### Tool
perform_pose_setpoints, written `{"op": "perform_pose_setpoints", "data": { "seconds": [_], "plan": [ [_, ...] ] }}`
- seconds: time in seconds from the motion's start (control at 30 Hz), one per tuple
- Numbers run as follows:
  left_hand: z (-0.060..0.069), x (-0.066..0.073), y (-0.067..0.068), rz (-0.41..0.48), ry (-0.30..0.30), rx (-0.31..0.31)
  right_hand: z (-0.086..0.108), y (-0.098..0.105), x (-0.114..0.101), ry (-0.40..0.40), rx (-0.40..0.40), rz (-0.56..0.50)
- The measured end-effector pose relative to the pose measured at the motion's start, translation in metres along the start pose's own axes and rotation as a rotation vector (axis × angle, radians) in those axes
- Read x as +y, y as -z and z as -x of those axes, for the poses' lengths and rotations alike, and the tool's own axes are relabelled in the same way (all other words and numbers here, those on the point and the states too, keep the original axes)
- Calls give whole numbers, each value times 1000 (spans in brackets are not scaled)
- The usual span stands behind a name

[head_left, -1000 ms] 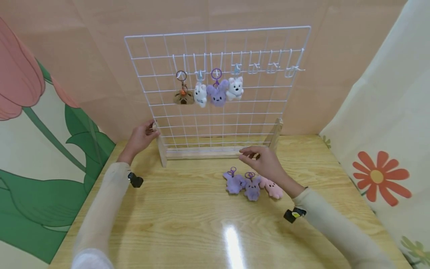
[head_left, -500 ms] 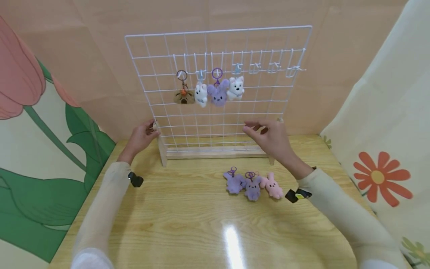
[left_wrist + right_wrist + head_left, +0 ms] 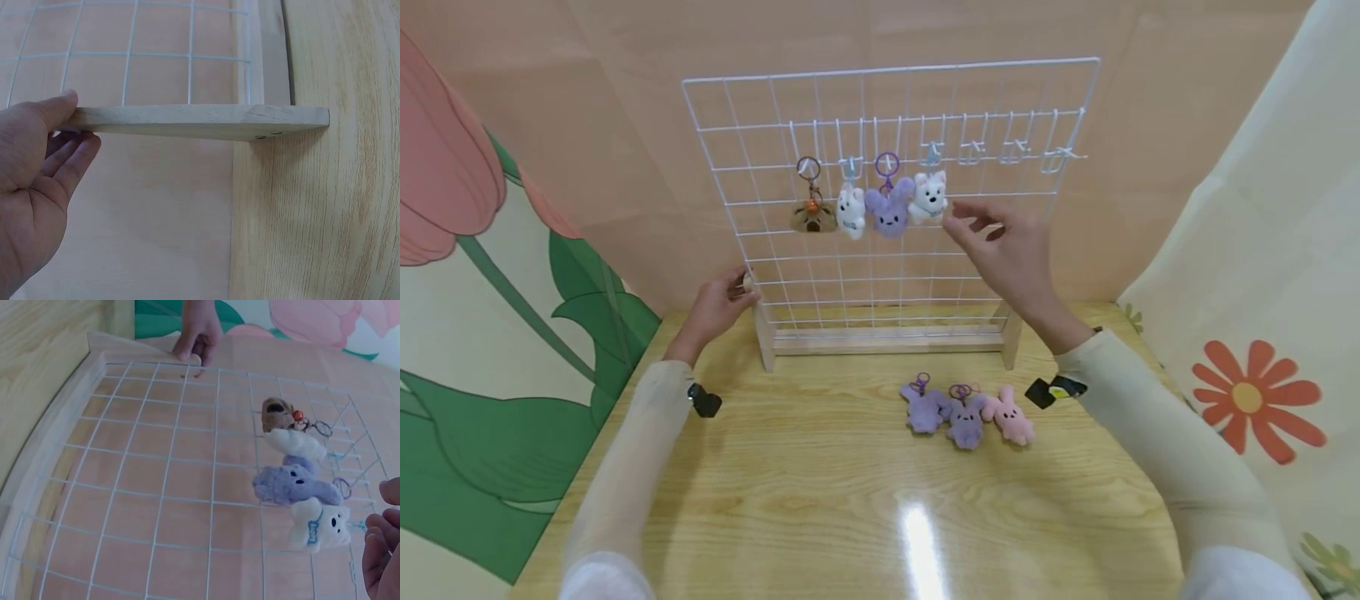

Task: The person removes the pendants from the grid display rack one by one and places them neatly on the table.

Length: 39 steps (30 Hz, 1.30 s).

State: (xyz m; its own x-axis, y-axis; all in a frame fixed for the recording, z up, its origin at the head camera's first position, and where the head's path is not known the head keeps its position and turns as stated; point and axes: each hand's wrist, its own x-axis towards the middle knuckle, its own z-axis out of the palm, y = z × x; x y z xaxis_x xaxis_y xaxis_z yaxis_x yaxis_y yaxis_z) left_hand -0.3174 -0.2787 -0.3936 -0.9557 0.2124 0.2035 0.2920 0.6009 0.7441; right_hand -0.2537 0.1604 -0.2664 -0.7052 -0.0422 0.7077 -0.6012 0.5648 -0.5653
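Note:
My left hand [image 3: 709,312] pinches the top of the wooden side post [image 3: 200,119] of a white wire grid rack [image 3: 895,277]. In the head view my right hand [image 3: 1017,260] is in front of the grid, just right of a hanging white dog plush keychain [image 3: 929,197]. Its fingers are loosely bent, with nothing visible between them; touching the plush or not, I cannot tell. Left of that plush hang a purple rabbit keychain [image 3: 891,210], another white plush keychain [image 3: 852,210] and a brown plush keychain [image 3: 814,218].
Bare white hooks [image 3: 1017,152] line the grid's upper right. On the wooden table [image 3: 820,467] lie two purple rabbit keychains [image 3: 966,422] and a pink rabbit keychain [image 3: 1012,418], in front of the rack. A printed cloth [image 3: 1232,250] stands at the right.
My right hand has risen from above the rabbit keychains on the table to beside the hanging white dog plush. My left hand has stayed on the wooden post.

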Motion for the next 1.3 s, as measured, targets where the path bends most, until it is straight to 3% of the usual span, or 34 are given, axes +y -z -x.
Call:
{"op": "perform_pose_setpoints", "data": {
  "seconds": [0.57, 1.3],
  "plan": [
    [-2, -1, 0, -1, -15, 8, -45, -17, 2, -29, 109, -34],
    [-3, -1, -1, 10, -23, 11, -63, -44, 9, -70, 156, -56]
  ]
}}
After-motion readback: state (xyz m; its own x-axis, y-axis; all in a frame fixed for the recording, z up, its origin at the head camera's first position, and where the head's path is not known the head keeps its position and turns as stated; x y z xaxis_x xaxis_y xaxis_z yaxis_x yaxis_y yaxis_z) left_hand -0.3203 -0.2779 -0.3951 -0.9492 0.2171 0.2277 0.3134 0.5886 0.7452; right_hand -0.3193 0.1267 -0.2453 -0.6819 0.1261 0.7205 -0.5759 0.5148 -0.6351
